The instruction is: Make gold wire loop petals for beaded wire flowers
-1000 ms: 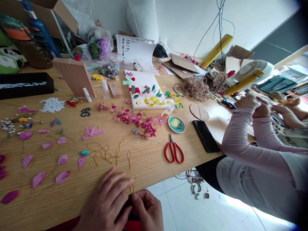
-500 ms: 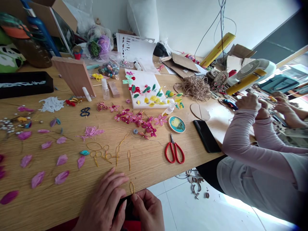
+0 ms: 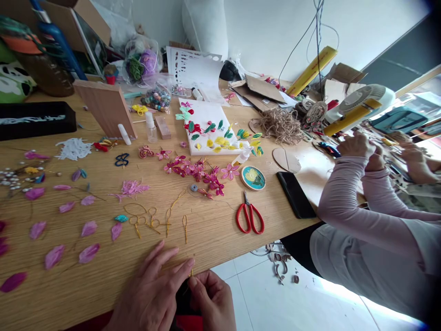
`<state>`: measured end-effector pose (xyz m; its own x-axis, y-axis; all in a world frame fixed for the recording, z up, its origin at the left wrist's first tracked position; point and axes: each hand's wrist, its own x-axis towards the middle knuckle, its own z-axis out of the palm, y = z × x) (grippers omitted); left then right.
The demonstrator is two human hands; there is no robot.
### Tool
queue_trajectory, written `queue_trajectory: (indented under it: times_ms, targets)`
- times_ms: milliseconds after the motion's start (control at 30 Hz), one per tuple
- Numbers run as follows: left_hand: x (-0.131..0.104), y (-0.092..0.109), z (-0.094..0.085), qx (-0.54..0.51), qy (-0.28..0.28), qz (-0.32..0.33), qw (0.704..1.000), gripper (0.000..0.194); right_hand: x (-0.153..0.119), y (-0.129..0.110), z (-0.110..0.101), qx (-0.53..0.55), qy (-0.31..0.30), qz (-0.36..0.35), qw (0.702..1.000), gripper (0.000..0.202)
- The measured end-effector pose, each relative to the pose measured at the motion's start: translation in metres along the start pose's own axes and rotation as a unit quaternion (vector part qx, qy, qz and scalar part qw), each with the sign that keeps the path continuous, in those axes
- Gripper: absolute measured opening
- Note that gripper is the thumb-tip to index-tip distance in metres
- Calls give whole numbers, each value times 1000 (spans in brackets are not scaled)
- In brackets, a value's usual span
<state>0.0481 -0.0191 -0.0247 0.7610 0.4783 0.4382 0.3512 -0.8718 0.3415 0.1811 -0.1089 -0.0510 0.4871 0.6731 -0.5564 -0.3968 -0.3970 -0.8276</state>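
Observation:
My right hand point(image 3: 212, 299), at the table's front edge, pinches a thin gold wire point(image 3: 191, 272) between thumb and fingertips. From the left, my left hand point(image 3: 151, 285) stretches its index finger over the top of that wire, covering most of its loop. Its other fingers are extended on the wood, and its thumb is hidden. Just beyond my hands lie several twisted gold wire loops point(image 3: 185, 225). Pink petals point(image 3: 88, 253) on thin wires are spread to the left, near a pile of pink strips point(image 3: 132, 188). Deep pink wire flowers point(image 3: 198, 172) lie further back.
Red-handled scissors point(image 3: 250, 216), a black phone point(image 3: 296, 195) and a round turquoise flower piece point(image 3: 253, 178) lie to the right. A white foam board point(image 3: 206, 115) holds leaves and petals. At far right a co-worker's sleeve point(image 3: 358, 202) reaches over the table point(image 3: 220, 243).
My left index finger has moved right and now covers the wire loop that stood visible above my right fingertips. My right hand has stayed nearly in place.

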Motion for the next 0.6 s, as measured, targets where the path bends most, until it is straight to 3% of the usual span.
queue_trajectory:
  times_ms: [100, 233, 300, 533, 600]
  targets:
    - [1, -2, 2, 12, 0, 8, 1000, 51, 1, 2, -1, 10, -4, 6, 1000, 51]
    - [-1, -7, 8, 23, -10, 57, 998, 50, 5, 5, -8, 28, -68, 32, 997, 50]
    - [-2, -8, 10, 20, 0, 52, 998, 47, 7, 8, -12, 28, -89, 37, 995, 49]
    - [-2, -4, 12, -5, 27, 20, 999, 45, 8, 13, -16, 26, -89, 32, 995, 48]
    - [-2, -5, 11, -1, 12, 30, 999, 46, 7, 11, -14, 25, -91, 36, 995, 49]
